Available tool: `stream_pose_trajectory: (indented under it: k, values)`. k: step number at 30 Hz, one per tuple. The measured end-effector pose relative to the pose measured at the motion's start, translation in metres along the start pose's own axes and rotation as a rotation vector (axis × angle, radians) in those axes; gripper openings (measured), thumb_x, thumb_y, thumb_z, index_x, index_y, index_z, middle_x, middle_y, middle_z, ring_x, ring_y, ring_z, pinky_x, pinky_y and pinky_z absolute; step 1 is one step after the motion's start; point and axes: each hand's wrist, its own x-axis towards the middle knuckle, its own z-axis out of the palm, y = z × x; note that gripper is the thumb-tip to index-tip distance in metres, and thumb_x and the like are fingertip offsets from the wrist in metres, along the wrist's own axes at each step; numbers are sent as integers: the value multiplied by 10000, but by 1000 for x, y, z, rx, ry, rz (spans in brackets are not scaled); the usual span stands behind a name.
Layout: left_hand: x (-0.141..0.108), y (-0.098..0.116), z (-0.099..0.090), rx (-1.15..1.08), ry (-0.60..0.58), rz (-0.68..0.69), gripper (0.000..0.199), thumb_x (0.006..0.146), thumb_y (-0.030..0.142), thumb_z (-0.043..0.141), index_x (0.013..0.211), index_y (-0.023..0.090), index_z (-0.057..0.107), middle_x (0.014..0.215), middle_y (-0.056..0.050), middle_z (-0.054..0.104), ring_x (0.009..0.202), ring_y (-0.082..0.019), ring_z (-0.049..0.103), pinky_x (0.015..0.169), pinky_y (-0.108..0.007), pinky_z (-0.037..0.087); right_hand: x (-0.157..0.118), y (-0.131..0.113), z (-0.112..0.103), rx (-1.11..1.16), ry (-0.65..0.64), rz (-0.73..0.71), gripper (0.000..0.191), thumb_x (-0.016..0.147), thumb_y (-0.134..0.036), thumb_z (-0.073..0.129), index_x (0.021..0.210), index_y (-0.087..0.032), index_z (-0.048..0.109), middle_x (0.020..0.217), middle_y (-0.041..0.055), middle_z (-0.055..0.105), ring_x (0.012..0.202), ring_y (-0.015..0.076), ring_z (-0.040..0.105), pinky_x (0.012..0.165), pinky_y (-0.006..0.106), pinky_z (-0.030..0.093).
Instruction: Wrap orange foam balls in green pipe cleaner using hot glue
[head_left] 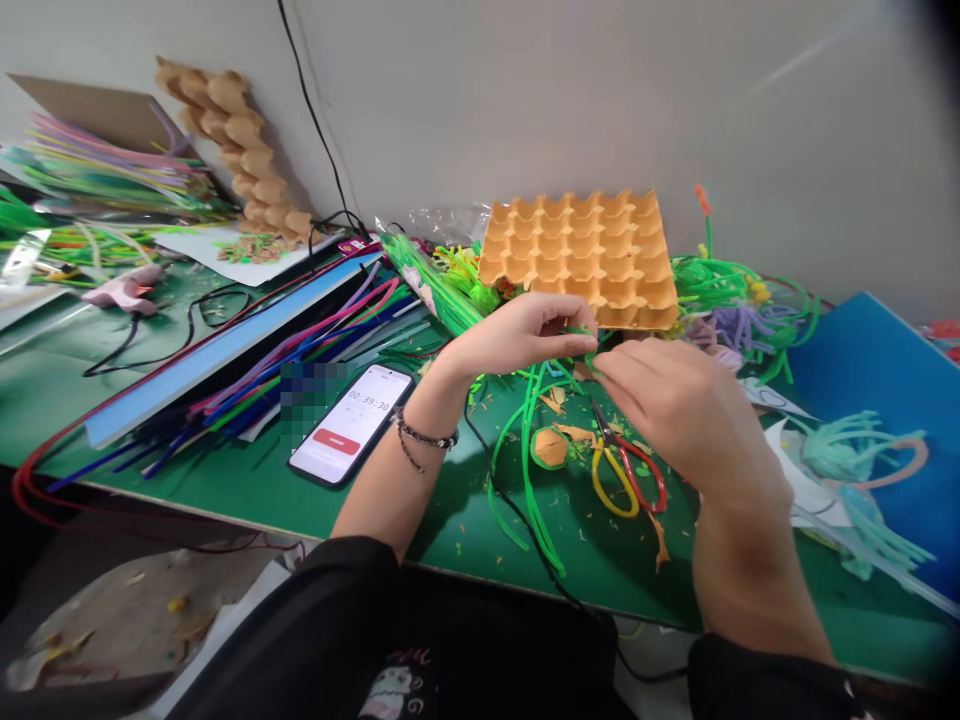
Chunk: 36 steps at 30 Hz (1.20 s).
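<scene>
While left hand [536, 332] and right hand [664, 400] pinch a green piece [589, 357] just in front of the egg tray [577, 258] (head view), strands [528, 470] trail in front of the tray too. Slack pinch could drop the piece; a dipping right hand could knock the scissors [624, 470], also tray-front.

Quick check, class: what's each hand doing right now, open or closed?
Left hand: closed, pinching long green fuzzy stems.
Right hand: closed, fingertips pinching the same stems.
</scene>
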Motion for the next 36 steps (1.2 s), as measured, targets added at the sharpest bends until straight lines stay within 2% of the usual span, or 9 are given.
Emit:
stream_pose_trajectory:
  k: [4, 11, 18, 21, 23, 26, 29, 32, 36]
  values:
    - [0, 6, 5, 43, 29, 40, 132, 851, 197, 542, 732, 146, 516, 631, 32, 523, 571, -47, 440, 522, -177, 355, 2, -2, 1, 38, 30, 30, 216, 904, -183, 450, 718, -179, 561, 624, 19, 565, 585, 152, 530, 552, 291, 333]
    - [1, 12, 8, 52, 168, 67, 147, 853, 171, 535, 716, 162, 482, 641, 28, 471, 560, -53, 397, 498, -193, 343, 4, -2, 11, 395, 126, 250, 180, 891, -222, 450, 726, -208, 519, 617, -11, 543, 546, 114, 476, 528, 258, 337]
    - [0, 5, 10, 183, 244, 157, 218, 907, 327, 506, 749, 178, 485, 650, 18, 461, 576, -76, 411, 517, -225, 361, 12, -3, 23, 1279, 76, 467, 219, 892, -274, 441, 683, -208, 457, 568, -35, 498, 521, 99, 462, 510, 240, 382]
    - [0, 1, 11, 212, 288, 213, 263, 910, 399, 490, 774, 176, 508, 667, 13, 450, 588, -81, 411, 529, -230, 372, 13, -4, 26, 1714, -27, 484, 226, 903, -307, 395, 696, -218, 402, 501, -70, 384, 415, 78, 349, 427, 226, 322]
    - [0, 1, 11, 211, 315, 221, 298, 900, 447, 492, 775, 177, 519, 675, 10, 447, 596, -85, 408, 537, -234, 378, 13, -5, 26, 1829, -81, 487, 255, 916, -341, 374, 690, -223, 367, 491, -89, 328, 374, 63, 273, 391, 219, 274]
    - [1, 5, 12, 215, 368, 176, 335, 885, 477, 502, 730, 180, 500, 641, 23, 418, 565, -79, 368, 507, -230, 348, 12, -9, 25, 1643, 22, 545, 236, 917, -371, 406, 735, -221, 404, 531, -88, 351, 371, 53, 273, 367, 212, 241]
    - [2, 10, 12, 242, 437, 128, 339, 873, 434, 538, 661, 185, 451, 585, 48, 347, 516, -66, 300, 465, -219, 288, 9, -13, 23, 1093, 314, 568, 94, 917, -310, 447, 906, -221, 477, 626, -48, 480, 486, 87, 447, 460, 229, 379]
    - [3, 12, 13, 228, 467, 120, 304, 863, 349, 568, 645, 185, 435, 564, 61, 331, 495, -58, 275, 448, -211, 258, 6, -12, 23, 558, 444, 450, 181, 932, -252, 428, 1096, -224, 498, 880, 52, 643, 779, 160, 627, 691, 294, 487]
    - [4, 11, 13, 174, 470, 127, 305, 848, 359, 591, 644, 173, 460, 556, 67, 354, 484, -48, 278, 435, -198, 248, 5, -6, 29, 240, 521, 298, 216, 942, -252, 425, 1107, -234, 564, 1002, 63, 697, 899, 178, 668, 748, 281, 493]
